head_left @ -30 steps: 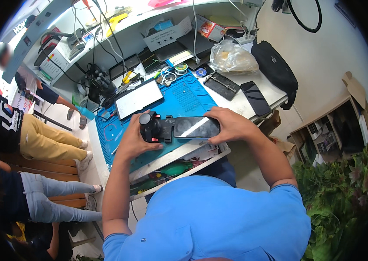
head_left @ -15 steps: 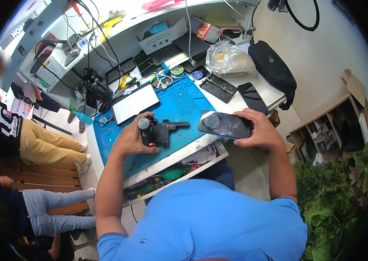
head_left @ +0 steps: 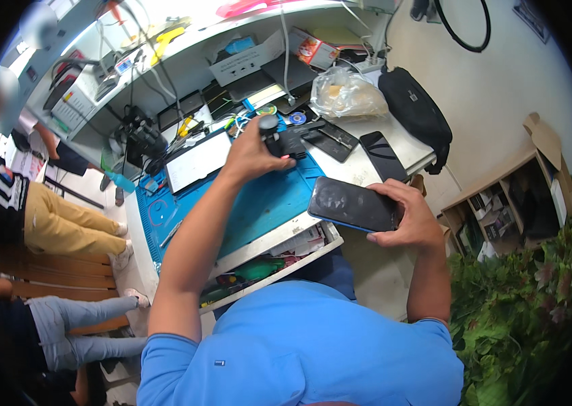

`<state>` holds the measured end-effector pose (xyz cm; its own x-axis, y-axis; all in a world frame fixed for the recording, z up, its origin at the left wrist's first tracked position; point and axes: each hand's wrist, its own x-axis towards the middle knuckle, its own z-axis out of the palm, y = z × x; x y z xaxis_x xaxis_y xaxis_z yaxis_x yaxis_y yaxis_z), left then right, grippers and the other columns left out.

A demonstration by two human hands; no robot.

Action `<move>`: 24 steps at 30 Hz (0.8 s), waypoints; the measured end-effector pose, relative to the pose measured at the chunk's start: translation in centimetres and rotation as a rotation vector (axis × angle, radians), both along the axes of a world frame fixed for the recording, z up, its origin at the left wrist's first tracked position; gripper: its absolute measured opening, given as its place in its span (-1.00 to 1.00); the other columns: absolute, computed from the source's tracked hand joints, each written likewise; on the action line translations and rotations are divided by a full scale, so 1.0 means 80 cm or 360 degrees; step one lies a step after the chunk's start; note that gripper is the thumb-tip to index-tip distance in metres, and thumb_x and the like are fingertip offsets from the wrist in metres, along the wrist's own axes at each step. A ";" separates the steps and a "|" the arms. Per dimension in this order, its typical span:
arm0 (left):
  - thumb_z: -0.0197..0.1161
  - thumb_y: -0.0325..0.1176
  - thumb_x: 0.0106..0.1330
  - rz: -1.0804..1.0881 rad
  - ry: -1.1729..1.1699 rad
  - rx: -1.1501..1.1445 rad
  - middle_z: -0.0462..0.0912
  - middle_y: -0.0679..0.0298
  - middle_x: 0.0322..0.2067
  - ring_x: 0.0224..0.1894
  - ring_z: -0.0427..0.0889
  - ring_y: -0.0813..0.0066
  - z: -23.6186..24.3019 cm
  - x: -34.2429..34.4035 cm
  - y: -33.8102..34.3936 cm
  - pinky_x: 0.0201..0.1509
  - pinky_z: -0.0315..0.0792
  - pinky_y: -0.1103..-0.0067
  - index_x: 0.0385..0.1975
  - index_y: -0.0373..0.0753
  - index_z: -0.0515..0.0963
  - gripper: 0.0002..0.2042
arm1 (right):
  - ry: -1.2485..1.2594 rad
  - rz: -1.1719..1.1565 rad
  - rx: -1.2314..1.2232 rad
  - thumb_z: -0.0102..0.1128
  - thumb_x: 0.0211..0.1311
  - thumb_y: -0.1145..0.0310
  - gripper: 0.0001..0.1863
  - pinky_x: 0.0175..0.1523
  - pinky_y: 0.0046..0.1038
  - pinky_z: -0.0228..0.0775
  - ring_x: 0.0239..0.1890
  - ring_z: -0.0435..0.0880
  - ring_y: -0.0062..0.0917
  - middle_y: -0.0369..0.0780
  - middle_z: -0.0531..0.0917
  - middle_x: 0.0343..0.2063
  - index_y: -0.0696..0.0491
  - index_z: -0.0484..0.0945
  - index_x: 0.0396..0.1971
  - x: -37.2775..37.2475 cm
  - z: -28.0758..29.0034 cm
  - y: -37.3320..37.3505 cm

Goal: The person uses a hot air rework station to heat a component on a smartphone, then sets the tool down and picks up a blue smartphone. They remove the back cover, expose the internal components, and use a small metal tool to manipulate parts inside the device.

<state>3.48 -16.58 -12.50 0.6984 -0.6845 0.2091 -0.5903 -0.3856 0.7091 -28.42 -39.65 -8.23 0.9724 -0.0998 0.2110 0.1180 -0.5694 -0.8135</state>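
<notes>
My left hand (head_left: pixel 252 149) grips a black clamp-like tool (head_left: pixel 284 142) with a round knob, raised over the far part of the blue work mat (head_left: pixel 245 223). My right hand (head_left: pixel 407 216) holds a dark smartphone (head_left: pixel 352 203) with a smudged face and blue edge, thumb along its lower side, just beyond the bench's front edge. Beside the tool lie a disassembled phone (head_left: pixel 336 147) and, farther right, another dark phone (head_left: pixel 380 153). A white-topped tray or screen (head_left: pixel 198 159) rests at the mat's back left, under cables and small tools.
A plastic bag (head_left: pixel 347 91), black pouch (head_left: pixel 414 115) and dark microscope-like device (head_left: pixel 144 135) crowd the bench. An open drawer (head_left: pixel 265 274) is below. People (head_left: pixel 62 216) are by a wooden bench at left; a wooden shelf (head_left: pixel 502 210) and foliage (head_left: pixel 516 311) are at right.
My left hand has carried the black tool up and away toward the back of the mat. My right hand has drawn the phone rightward, apart from the tool, and slightly lower.
</notes>
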 end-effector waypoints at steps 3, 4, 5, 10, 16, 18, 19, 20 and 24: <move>0.87 0.09 -0.25 0.0051 -0.0101 0.0133 0.60 -0.13 0.38 0.43 0.61 -0.09 -0.026 0.026 -0.025 0.52 0.49 0.28 0.58 -0.36 0.29 0.31 | -0.0010 0.0117 -0.0096 0.74 -0.29 0.20 -0.14 0.13 -0.41 0.55 -0.11 0.73 -0.40 -0.15 0.72 -0.16 0.22 0.72 0.16 0.013 -0.009 0.010; 0.85 0.11 -0.24 0.0032 -0.0049 0.0170 0.52 -0.17 0.45 0.47 0.56 -0.10 -0.024 0.026 -0.031 0.56 0.44 0.25 0.60 -0.40 0.25 0.35 | 0.0010 0.0128 -0.0106 0.73 -0.31 0.19 -0.14 0.12 -0.39 0.55 -0.11 0.73 -0.38 -0.16 0.72 -0.17 0.21 0.73 0.15 0.014 -0.009 0.015; 0.86 0.15 -0.26 0.0046 -0.0081 0.0164 0.46 -0.20 0.49 0.49 0.53 -0.13 -0.024 0.023 -0.034 0.58 0.43 0.24 0.62 -0.39 0.22 0.39 | 0.0031 0.0155 -0.0083 0.72 -0.31 0.19 -0.15 0.11 -0.39 0.55 -0.11 0.73 -0.38 -0.16 0.72 -0.17 0.21 0.73 0.14 0.018 -0.010 0.019; 0.83 0.26 -0.17 0.0167 -0.0136 0.0264 0.54 -0.19 0.42 0.44 0.57 -0.12 -0.007 0.007 0.024 0.54 0.48 0.23 0.59 -0.37 0.31 0.33 | 0.0172 0.0264 -0.0036 0.71 -0.30 0.21 -0.17 0.10 -0.41 0.55 -0.11 0.72 -0.42 -0.16 0.72 -0.17 0.22 0.74 0.13 0.057 -0.005 0.039; 0.84 -0.17 -0.03 -0.0371 0.0878 -0.0111 0.68 0.13 0.31 0.16 0.70 0.37 0.024 -0.048 0.193 0.33 0.62 0.34 0.56 -0.28 0.45 0.06 | 0.0097 0.0499 0.0004 0.73 -0.23 0.16 -0.14 0.14 -0.39 0.56 -0.06 0.72 -0.42 -0.13 0.72 -0.13 0.24 0.71 0.18 0.136 -0.036 0.084; 0.87 -0.26 -0.09 -0.0284 0.1100 -0.0358 0.67 0.15 0.29 0.22 0.69 0.39 0.013 -0.083 0.220 0.38 0.60 0.37 0.55 -0.29 0.43 0.09 | 0.0012 0.0599 0.0047 0.74 -0.20 0.14 -0.12 0.17 -0.38 0.57 -0.02 0.73 -0.41 -0.12 0.72 -0.12 0.24 0.70 0.21 0.165 -0.059 0.114; 0.87 -0.29 -0.10 -0.0184 0.1215 -0.0575 0.68 0.17 0.26 0.22 0.70 0.40 0.005 -0.098 0.230 0.38 0.60 0.40 0.54 -0.29 0.43 0.09 | 0.0036 0.0635 0.0142 0.74 -0.18 0.14 -0.12 0.19 -0.37 0.57 0.01 0.73 -0.40 -0.13 0.72 -0.09 0.23 0.69 0.23 0.175 -0.067 0.132; 0.88 -0.33 -0.11 -0.0067 0.1318 -0.0792 0.69 0.18 0.23 0.23 0.70 0.42 -0.001 -0.111 0.243 0.39 0.60 0.42 0.54 -0.29 0.42 0.09 | 0.0056 0.0686 0.0242 0.75 -0.16 0.15 -0.11 0.21 -0.36 0.57 0.03 0.73 -0.40 -0.13 0.71 -0.06 0.23 0.68 0.25 0.187 -0.073 0.153; 0.89 -0.30 -0.11 0.0199 0.1304 -0.1357 0.67 0.18 0.27 0.33 0.68 0.33 -0.038 -0.143 0.278 0.41 0.60 0.43 0.51 -0.25 0.40 0.07 | 0.0176 0.0932 0.0620 0.80 -0.03 0.24 -0.06 0.44 -0.37 0.44 0.26 0.64 -0.42 -0.17 0.62 0.16 0.21 0.58 0.40 0.215 -0.093 0.214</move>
<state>-7.97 5.64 -15.56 0.8882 -0.4588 0.0241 0.1667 0.3707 0.9137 -11.23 -22.55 -15.67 0.9029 0.3976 0.1632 0.2208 -0.1031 -0.9699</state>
